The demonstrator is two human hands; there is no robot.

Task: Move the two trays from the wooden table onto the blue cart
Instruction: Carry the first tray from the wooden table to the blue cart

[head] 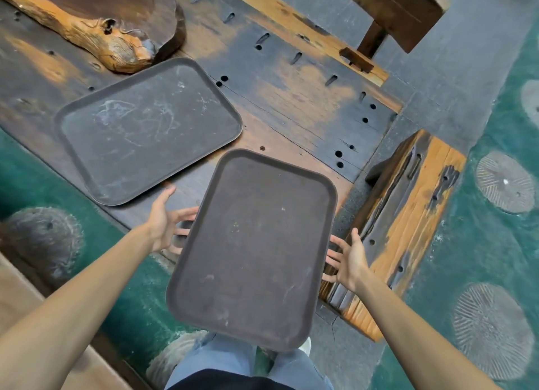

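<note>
Gripping the near tray (252, 249) by its long edges, the left hand (166, 223) and right hand (350, 258) hold it at lower centre, fingers tucked beneath. Two dark, scuffed rectangular trays: this one's long axis runs toward upper right; the far tray (147, 128) lies flat on the wooden table (291, 104), upper left, its length running crosswise.

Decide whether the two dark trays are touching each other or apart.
Apart. The head view shows a strip of wooden table between the flat tray and the tray lifted between both hands; their edges do not meet.
</note>
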